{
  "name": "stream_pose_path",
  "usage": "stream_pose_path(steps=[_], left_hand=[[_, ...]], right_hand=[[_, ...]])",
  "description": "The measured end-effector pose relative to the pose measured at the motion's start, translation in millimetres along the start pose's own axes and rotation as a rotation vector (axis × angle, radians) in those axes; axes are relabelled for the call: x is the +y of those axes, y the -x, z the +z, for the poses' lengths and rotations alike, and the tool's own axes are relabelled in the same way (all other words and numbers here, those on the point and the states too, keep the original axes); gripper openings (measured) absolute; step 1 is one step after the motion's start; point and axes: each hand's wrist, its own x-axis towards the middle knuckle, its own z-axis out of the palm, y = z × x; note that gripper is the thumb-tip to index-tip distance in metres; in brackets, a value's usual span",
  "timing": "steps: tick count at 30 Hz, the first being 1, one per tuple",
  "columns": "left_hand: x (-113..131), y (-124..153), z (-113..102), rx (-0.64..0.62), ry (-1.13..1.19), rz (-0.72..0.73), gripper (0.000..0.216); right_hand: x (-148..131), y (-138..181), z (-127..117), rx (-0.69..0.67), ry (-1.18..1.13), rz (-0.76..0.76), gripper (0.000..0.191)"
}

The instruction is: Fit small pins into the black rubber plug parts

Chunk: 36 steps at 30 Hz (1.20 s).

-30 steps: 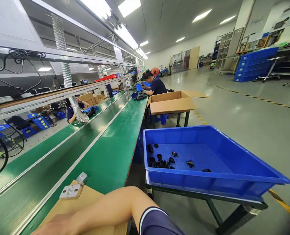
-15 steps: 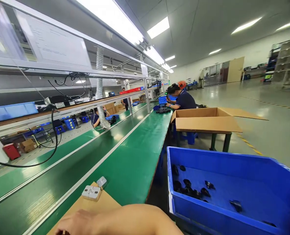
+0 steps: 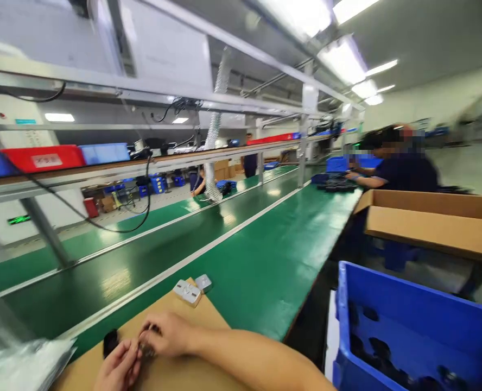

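Observation:
Both my hands meet over a brown cardboard sheet (image 3: pixel 171 374) at the bottom of the head view. My right hand (image 3: pixel 165 332) is curled, its fingers pinched on a small dark part (image 3: pixel 146 347) that is too blurred to name. My left hand (image 3: pixel 118 366) comes up from below, its fingers closed against the same part. A small black piece (image 3: pixel 110 342) lies on the cardboard just left of my hands. A white metal block (image 3: pixel 187 292) and a smaller grey one (image 3: pixel 203 283) sit at the sheet's far corner.
A green conveyor bench (image 3: pixel 265 255) runs away ahead. A blue bin (image 3: pixel 412 320) with several small black parts stands at right, an open cardboard box (image 3: pixel 436 222) behind it. A co-worker (image 3: pixel 395 163) sits farther along. Clear plastic bags (image 3: pixel 21 361) lie at bottom left.
The camera has swung left and down. My right hand has come into full view with its fingers pinched, and my left hand has appeared beside it. The blue bin has slid to the right edge.

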Motion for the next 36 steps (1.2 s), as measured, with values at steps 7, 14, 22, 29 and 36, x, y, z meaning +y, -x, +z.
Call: stream_pose_path(steps=[7, 14, 22, 29, 36], left_hand=[[2, 8, 0, -0.137, -0.019, 0.101, 0.047], [6, 10, 2, -0.144, -0.046, 0.065, 0.048], [-4, 3, -7, -0.136, -0.041, 0.073, 0.048], [-11, -1, -13, -0.128, -0.044, 0.028, 0.052], [-14, -2, -16, -0.143, -0.063, 0.004, 0.049]], right_hand=[[2, 1, 2, 0.075, -0.244, -0.106, 0.013], [0, 2, 4, 0.024, -0.331, -0.095, 0.015], [2, -1, 6, 0.057, -0.142, -0.139, 0.012], [-1, 5, 5, 0.057, 0.401, -0.283, 0.015], [-11, 7, -7, -0.041, 0.643, -0.354, 0.015]])
